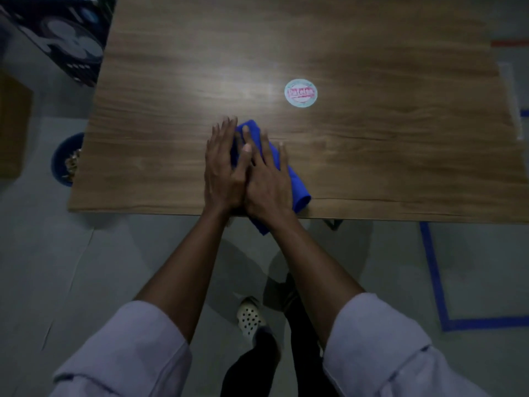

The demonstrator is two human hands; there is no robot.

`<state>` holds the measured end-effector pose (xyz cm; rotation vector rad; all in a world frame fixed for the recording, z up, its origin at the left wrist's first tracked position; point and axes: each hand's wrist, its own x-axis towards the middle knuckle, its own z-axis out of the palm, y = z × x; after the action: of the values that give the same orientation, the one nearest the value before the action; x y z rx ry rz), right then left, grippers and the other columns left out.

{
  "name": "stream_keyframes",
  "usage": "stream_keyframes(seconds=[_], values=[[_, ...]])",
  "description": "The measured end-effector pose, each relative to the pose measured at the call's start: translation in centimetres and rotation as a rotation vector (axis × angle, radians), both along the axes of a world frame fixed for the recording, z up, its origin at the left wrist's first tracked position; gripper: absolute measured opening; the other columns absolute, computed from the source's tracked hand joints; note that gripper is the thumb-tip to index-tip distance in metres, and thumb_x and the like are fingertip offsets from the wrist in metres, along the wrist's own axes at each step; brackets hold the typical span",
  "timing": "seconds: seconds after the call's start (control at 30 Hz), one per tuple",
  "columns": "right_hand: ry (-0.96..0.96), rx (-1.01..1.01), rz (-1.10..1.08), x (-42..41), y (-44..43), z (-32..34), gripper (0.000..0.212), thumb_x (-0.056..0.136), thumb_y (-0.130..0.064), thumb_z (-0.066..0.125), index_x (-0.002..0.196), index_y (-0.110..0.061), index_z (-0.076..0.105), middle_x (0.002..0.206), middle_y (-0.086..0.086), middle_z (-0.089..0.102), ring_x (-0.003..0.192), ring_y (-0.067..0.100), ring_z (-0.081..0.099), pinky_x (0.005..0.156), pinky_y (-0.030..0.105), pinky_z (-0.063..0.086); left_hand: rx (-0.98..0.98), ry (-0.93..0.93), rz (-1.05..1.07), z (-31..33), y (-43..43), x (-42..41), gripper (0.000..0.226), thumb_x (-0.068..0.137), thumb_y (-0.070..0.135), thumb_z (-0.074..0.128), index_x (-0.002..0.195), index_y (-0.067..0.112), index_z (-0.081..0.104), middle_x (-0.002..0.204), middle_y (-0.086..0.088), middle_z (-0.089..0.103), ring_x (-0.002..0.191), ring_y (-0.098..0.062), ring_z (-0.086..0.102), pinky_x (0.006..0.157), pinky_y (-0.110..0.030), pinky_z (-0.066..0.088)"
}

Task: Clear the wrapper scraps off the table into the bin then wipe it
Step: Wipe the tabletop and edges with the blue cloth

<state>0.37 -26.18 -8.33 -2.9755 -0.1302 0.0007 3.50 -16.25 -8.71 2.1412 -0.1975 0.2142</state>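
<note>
pressing cloth (pixel 299 191): left hand (pixel 223 167), right hand (pixel 269 181) flat

The cloth (pixel 297 187) lies on the table (pixel 171 81) at the middle of its near edge, with one corner hanging over that edge. Both hands lie flat on it, side by side and touching: the left hand (pixel 223 167) on its left part, the right hand (pixel 269 179) on its middle. A round label (pixel 301 92) sits beyond the cloth, a little to the right, well in from every edge. The bin (pixel 58 161) stands on the floor at the table's left edge near the near-left corner, partly under it, with scraps (pixel 71 166) inside.
</note>
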Motion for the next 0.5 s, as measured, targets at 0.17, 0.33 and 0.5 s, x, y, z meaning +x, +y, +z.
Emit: stream_keyframes(seconds=[0.17, 0.33, 0.5], values=[[0.010, 0.060, 0.122, -3.9, -4.2, 0.7, 0.053, 0.106, -0.048, 0.028, 0.158, -0.043, 0.026, 0.171, -0.012, 0.010, 0.158, 0.021, 0.002, 0.125, 0.054, 0.009, -0.128, 0.080, 0.021, 1.1, 0.6, -0.3, 0.057, 0.101, 0.030, 0.047, 0.153, 0.005, 0.043, 0.160, -0.012, 0.041, 0.153, -0.023, 0.028, 0.125, -0.042, 0.025], [0.075, 0.047, -0.149, -1.2, -9.1, 0.7, 0.055, 0.106, -0.056, 0.025, 0.158, -0.051, 0.011, 0.170, -0.018, 0.002, 0.158, 0.021, -0.001, 0.124, 0.059, 0.001, -0.098, 0.067, 0.009, 0.9, 0.1, -0.3, 0.049, 0.102, 0.009, 0.043, 0.151, 0.004, 0.045, 0.156, -0.012, 0.046, 0.148, -0.025, 0.037, 0.124, -0.041, 0.026], [0.058, 0.075, -0.321, 7.4, -9.8, 0.3, 0.054, 0.105, -0.056, 0.022, 0.158, -0.050, 0.015, 0.170, -0.015, 0.006, 0.158, 0.025, 0.003, 0.123, 0.061, -0.001, -0.086, 0.053, 0.032, 0.5, 0.0, 0.0, 0.049, 0.102, 0.011, 0.046, 0.151, 0.005, 0.046, 0.156, -0.008, 0.047, 0.148, -0.024, 0.037, 0.125, -0.033, 0.022]])
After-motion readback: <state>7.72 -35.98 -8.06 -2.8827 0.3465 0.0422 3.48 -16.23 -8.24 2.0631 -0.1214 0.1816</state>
